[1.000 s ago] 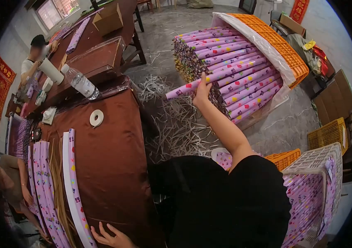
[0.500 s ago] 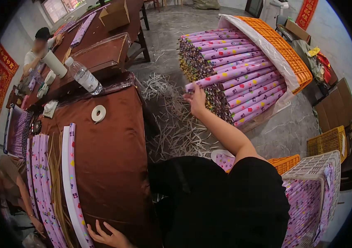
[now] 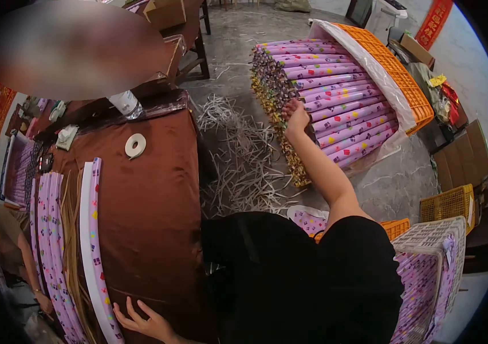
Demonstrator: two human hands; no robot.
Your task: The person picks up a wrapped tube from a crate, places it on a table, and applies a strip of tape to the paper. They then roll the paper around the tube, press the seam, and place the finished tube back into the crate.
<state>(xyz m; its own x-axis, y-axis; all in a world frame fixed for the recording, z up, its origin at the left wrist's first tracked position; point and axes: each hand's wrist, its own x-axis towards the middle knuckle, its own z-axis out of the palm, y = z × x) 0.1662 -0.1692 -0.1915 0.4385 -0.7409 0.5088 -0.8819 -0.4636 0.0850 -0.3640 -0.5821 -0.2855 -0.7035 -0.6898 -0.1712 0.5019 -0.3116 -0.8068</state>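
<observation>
My left hand [image 3: 144, 322] lies with spread fingers on the brown cloth-covered table [image 3: 146, 229], its fingertips beside a long pink printed strip with a white edge [image 3: 96, 246]. My right hand [image 3: 295, 119] has its fingers curled against the ends of the stacked pink rolls [image 3: 341, 97], with nothing visible in it. The stack lies on its side in front of an orange crate [image 3: 384, 63] with a clear plastic liner. More pink strips [image 3: 55, 246] and thin brown strips [image 3: 72, 229] lie at the table's left.
A tape roll [image 3: 136, 146] and a bottle [image 3: 125, 105] stand on the table. White shreds [image 3: 244, 155] litter the floor. At the right is a pale crate [image 3: 433, 241] of pink rolls. A person [image 3: 12, 246] is at the lower left. A blur covers the upper left.
My right hand has moved right and slightly up, from a protruding roll to the stack's end face; that roll no longer sticks out. The view has shifted slightly, and my left hand stays beside the strip.
</observation>
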